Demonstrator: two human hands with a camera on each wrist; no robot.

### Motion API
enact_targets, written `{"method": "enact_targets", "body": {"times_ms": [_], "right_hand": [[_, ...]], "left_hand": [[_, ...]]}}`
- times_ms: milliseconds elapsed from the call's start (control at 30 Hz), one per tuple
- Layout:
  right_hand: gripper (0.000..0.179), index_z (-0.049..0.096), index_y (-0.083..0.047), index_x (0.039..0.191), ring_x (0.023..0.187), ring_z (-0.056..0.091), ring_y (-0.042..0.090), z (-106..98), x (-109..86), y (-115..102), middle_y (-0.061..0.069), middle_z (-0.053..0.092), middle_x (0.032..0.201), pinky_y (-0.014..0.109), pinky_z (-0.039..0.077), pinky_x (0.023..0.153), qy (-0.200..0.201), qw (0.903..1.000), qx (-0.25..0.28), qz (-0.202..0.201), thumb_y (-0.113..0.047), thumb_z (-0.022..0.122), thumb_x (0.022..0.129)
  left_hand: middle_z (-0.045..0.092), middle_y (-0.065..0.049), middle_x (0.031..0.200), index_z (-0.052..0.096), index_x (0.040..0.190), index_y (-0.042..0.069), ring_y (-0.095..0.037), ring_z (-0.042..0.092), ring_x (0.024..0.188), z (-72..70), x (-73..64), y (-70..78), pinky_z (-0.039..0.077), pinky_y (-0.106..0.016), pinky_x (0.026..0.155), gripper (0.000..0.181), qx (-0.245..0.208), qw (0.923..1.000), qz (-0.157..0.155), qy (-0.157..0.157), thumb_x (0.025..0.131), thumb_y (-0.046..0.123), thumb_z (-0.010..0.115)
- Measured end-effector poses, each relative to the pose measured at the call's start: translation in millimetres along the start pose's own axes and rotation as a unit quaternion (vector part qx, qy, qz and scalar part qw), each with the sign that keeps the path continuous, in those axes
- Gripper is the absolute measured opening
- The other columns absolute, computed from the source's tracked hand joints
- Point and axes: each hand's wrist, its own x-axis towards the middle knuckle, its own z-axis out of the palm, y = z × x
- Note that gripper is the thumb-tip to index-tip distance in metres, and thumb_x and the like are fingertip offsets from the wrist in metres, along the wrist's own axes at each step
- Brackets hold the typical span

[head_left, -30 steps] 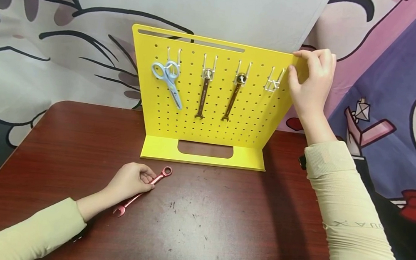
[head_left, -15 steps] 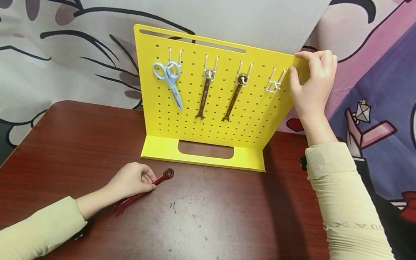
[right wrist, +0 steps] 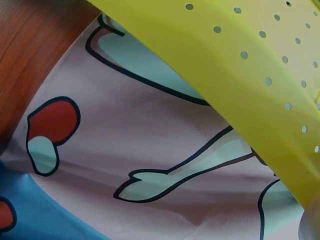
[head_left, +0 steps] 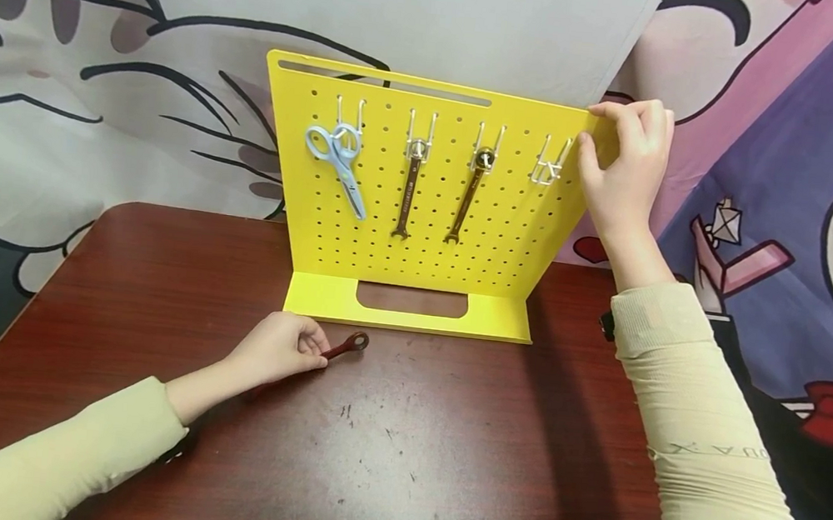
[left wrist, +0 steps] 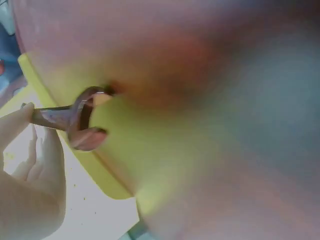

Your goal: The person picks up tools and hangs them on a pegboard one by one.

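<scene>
Between thumb and fingers, my left hand [head_left: 275, 351] pinches a red combination wrench [head_left: 357, 341] by its shaft, in front of the pegboard's base. Its ring end points right in the head view; the hand hides the rest. The open-end jaw of the wrench [left wrist: 82, 120] shows in the left wrist view, off the blurred table. At the top right corner of the yellow pegboard [head_left: 416, 260], my right hand [head_left: 629, 163] grips the edge, thumb on the front. Light blue scissors [head_left: 343, 165] and two more wrenches, one left [head_left: 407, 196] and one right [head_left: 465, 202], hang from white hooks.
Right of the hanging wrenches, a white hook [head_left: 546, 168] on the board holds nothing. The board stands on a dark reddish-brown table [head_left: 397, 459], near its back edge. Behind it hangs a cartoon-printed cloth [head_left: 198, 105]. The right wrist view shows the board's perforated panel [right wrist: 250, 85] beside that cloth.
My left hand has moved slightly right and toward the board, taking the red wrench along. The wrench's open end has swung out of sight behind the hand in the head view. My right hand stays put.
</scene>
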Motion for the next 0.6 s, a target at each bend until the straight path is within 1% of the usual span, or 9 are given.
{"method": "enact_targets", "body": {"times_ms": [67,167,267,400,500,600], "right_hand": [[0.027,0.075,0.001,0.117,0.11,0.046,0.043,-0.1,-0.1,0.1,0.029,0.056,0.109,0.032,0.034,0.102,0.001,1.0,0.001,-0.001,-0.009,0.068,0.093],[0.027,0.075,0.002,0.117,0.109,0.046,0.043,-0.3,-0.3,0.0,0.029,0.056,0.108,0.032,0.033,0.102,0.002,1.0,0.003,-0.002,-0.009,0.068,0.093],[0.027,0.075,0.002,0.117,0.109,0.046,0.043,-0.2,-0.3,0.0,0.029,0.056,0.107,0.032,0.034,0.102,0.003,1.0,0.004,-0.002,-0.009,0.068,0.093],[0.027,0.075,0.002,0.117,0.109,0.046,0.043,0.4,-0.2,-0.2,0.029,0.056,0.107,0.032,0.033,0.101,0.003,1.0,0.004,-0.003,-0.009,0.068,0.093],[0.027,0.075,0.002,0.117,0.108,0.046,0.043,0.6,-0.1,-0.3,0.029,0.056,0.107,0.032,0.033,0.101,0.003,1.0,0.003,-0.004,-0.009,0.068,0.093],[0.027,0.075,0.002,0.117,0.109,0.046,0.043,0.3,-0.1,-0.1,0.029,0.056,0.107,0.032,0.033,0.102,0.004,1.0,0.003,-0.004,-0.009,0.068,0.093]], "left_hand": [[0.075,0.002,0.075,0.078,0.086,0.009,-0.006,0.066,0.069,-0.7,5.4,7.7,0.055,-0.021,0.065,0.008,-0.007,0.9999,0.007,0.008,0.085,0.006,0.085],[0.077,0.0,0.077,0.079,0.088,0.007,-0.007,0.067,0.069,0.4,14.6,19.2,0.056,-0.02,0.066,0.005,-0.019,0.9991,0.02,0.031,0.086,0.005,0.084],[0.078,-0.003,0.079,0.08,0.089,0.005,-0.009,0.069,0.071,2.8,25.3,30.6,0.057,-0.02,0.067,0.005,-0.038,0.9967,0.041,0.059,0.086,0.005,0.084],[0.08,-0.004,0.082,0.081,0.09,0.006,-0.014,0.073,0.075,5.3,39.4,46.8,0.058,-0.024,0.07,0.007,-0.056,0.9928,0.06,0.088,0.086,0.006,0.086],[0.081,-0.006,0.085,0.081,0.092,0.007,-0.018,0.075,0.079,8.1,49.9,57.4,0.06,-0.028,0.073,0.007,-0.067,0.9906,0.066,0.1,0.087,0.007,0.086],[0.082,-0.009,0.089,0.081,0.095,0.005,-0.022,0.076,0.081,11.7,60.5,67.3,0.063,-0.032,0.076,0.009,-0.087,0.9883,0.065,0.107,0.087,0.007,0.086]]}}
